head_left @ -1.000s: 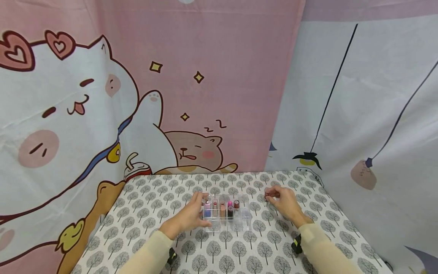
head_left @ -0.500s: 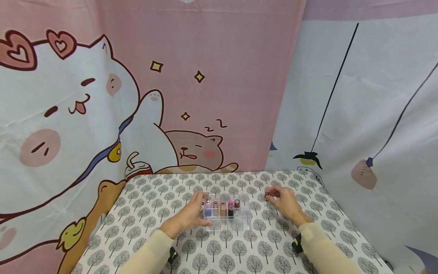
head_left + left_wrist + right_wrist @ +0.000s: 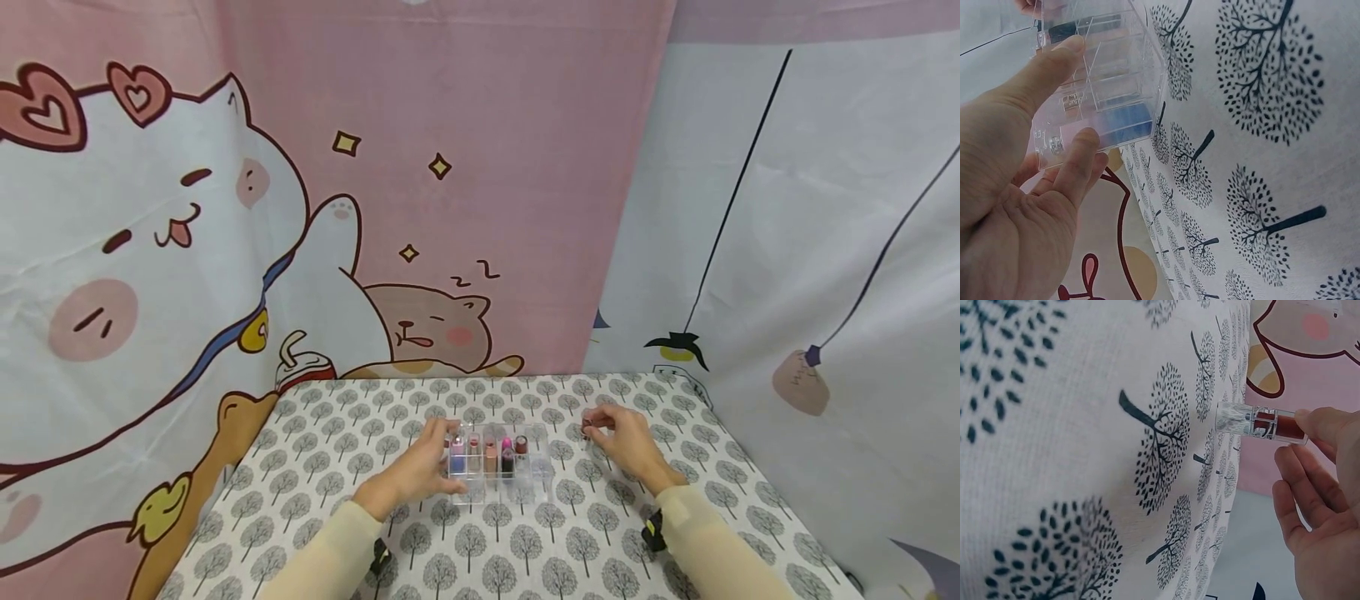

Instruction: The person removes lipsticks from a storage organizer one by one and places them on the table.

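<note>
A clear plastic lipstick organizer (image 3: 538, 492) sits on the cloth in the head view, with several lipsticks in its back compartments. My left hand (image 3: 416, 473) grips its left side, thumb at the front and fingers at the back. In the left wrist view, those fingers lie beside a pink-and-blue tube (image 3: 1125, 123) in the end compartment. Off to the right of the organizer, my right hand (image 3: 628, 443) pinches a small lip gloss tube (image 3: 1288, 426) by its dark red end between thumb and fingers. The tube's clear end points down, close to the cloth.
The table wears a white cloth (image 3: 525, 546) printed with grey trees. Behind it hangs a pink curtain (image 3: 510, 167) with cartoon animals, and a pale curtain (image 3: 750, 250) closes the right side. Dark straps (image 3: 652, 532) show at both wrists.
The head view has shifted very slightly. Both hands keep their hold on the organizer and the lip gloss tube.
</note>
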A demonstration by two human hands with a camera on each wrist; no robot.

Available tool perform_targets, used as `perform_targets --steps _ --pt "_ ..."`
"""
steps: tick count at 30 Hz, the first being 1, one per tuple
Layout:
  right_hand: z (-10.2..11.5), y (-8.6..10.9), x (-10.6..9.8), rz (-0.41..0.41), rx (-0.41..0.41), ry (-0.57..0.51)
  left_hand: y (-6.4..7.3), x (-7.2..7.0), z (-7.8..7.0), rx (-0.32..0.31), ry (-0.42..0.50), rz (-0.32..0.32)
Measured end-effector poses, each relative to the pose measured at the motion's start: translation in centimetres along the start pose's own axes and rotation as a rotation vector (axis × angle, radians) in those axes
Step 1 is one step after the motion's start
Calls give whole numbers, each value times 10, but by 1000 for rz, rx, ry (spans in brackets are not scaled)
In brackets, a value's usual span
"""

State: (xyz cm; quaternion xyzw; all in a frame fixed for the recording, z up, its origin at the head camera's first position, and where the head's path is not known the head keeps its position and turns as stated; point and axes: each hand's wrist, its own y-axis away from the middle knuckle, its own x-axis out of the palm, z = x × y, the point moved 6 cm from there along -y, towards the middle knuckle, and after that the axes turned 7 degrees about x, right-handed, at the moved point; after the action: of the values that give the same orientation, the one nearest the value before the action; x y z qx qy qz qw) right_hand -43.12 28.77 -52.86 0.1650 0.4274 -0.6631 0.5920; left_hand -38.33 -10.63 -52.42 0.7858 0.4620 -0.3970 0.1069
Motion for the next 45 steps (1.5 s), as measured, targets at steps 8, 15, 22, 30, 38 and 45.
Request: perform_targets --steps 8,15,22,30,38,45 --pt "5 0 -3 -54 -26 17 0 0 0 -1 4 -3" --pt "14 1 -8 -92 -56 25 0 0 0 -1 15 -6" --pt "27 2 -10 -110 -82 27 1 0 2 -7 2 -14" --pt "42 6 -13 -137 -113 25 0 -1 0 -2 8 -7" --pt "54 6 -10 -114 -120 18 2 -2 -1 -11 35 -12" --pt "66 9 -7 -118 -173 25 2 -1 -1 -10 42 -11"
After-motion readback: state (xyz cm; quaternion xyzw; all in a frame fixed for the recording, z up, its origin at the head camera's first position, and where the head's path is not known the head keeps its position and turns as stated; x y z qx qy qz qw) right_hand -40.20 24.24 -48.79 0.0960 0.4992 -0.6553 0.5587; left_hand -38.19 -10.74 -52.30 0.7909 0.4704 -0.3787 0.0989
